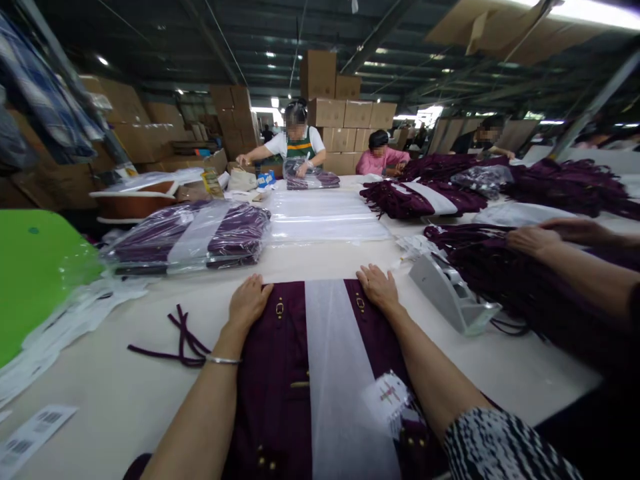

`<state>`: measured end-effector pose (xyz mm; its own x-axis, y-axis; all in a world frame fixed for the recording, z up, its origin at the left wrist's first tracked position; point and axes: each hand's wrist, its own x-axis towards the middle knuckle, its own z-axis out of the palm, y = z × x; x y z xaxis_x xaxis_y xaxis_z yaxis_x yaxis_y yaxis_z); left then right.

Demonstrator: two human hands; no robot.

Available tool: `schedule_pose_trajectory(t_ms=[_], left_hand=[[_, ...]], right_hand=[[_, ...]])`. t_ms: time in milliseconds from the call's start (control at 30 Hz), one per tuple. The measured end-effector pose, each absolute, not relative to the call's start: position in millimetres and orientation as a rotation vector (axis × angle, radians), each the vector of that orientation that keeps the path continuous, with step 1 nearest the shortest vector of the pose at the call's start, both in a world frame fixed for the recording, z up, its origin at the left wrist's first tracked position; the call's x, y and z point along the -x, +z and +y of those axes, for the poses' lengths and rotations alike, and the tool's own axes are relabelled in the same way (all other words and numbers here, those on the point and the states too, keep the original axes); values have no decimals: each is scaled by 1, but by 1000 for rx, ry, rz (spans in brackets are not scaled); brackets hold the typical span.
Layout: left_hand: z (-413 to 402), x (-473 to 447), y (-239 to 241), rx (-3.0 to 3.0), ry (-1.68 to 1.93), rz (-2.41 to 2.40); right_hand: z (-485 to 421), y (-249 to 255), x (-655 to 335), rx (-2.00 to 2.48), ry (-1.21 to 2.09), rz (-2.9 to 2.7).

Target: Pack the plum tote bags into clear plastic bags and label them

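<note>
A folded dark purple garment (273,360) with small brass buckles lies on the table in front of me. Down its middle runs a strip of white tissue paper (333,360). A clear packet with a tag (393,397) rests on its near right part. My left hand (250,300) lies at the far left corner, thumb spread from the fingers. At the far right corner, my right hand (379,287) touches the cloth with fingers stretched out. Neither hand visibly pinches the fabric. Loose purple straps (185,340) stick out to the left.
Bagged purple garments (220,233) and clear plastic bags (325,213) lie beyond. A grey tape dispenser (445,290) stands right, near a co-worker's hands (540,237) on a purple pile. Barcode labels (35,437) and a green board (40,280) are left. Other people work across the table.
</note>
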<state>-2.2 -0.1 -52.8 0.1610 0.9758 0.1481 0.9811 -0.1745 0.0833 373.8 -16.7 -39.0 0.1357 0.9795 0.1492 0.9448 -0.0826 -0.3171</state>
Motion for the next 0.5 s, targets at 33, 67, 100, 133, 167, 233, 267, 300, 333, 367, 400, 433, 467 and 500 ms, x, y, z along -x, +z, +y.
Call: schedule_pose_trajectory(t_ms=[33, 67, 100, 133, 167, 233, 267, 300, 333, 367, 400, 433, 467, 500], left_hand=[[1, 2, -54, 2337, -282, -2042], [3, 1, -55, 2313, -301, -2081], [4, 0, -56, 2305, -316, -2107], [5, -1, -57, 2309, -330, -2121], [5, -1, -57, 2314, -343, -2129], [4, -2, -56, 2318, -376, -2131], [2, -2, -54, 2312, -395, -2126], [-1, -3, -51, 2298, -416, -2120], [-4, -4, -47, 2278, -436, -2116], [-7, -6, -43, 2255, -455, -2112], [-11, -8, -38, 2228, -475, -2108], [-14, -9, -32, 2201, -493, -2106], [-18, -11, -27, 2180, -509, -2101], [-22, -13, -22, 2166, -524, -2090]], right_hand=[[-18, -32, -376, 2078, 169, -1866], [-22, -25, -378, 2087, 181, -1862], [-30, -16, -382, 2077, 178, -1850], [-41, -6, -386, 2025, 170, -1842], [-57, 4, -389, 1922, 184, -1851], [-98, 23, -393, 1624, 337, -1932], [-121, 31, -393, 1486, 485, -2004], [-144, 36, -392, 1392, 646, -2088], [-164, 39, -390, 1345, 795, -2183], [-182, 40, -387, 1331, 894, -2281], [-195, 40, -383, 1331, 932, -2377], [-204, 39, -378, 1332, 918, -2464], [-209, 38, -374, 1325, 874, -2539], [-211, 38, -370, 1318, 817, -2600]])
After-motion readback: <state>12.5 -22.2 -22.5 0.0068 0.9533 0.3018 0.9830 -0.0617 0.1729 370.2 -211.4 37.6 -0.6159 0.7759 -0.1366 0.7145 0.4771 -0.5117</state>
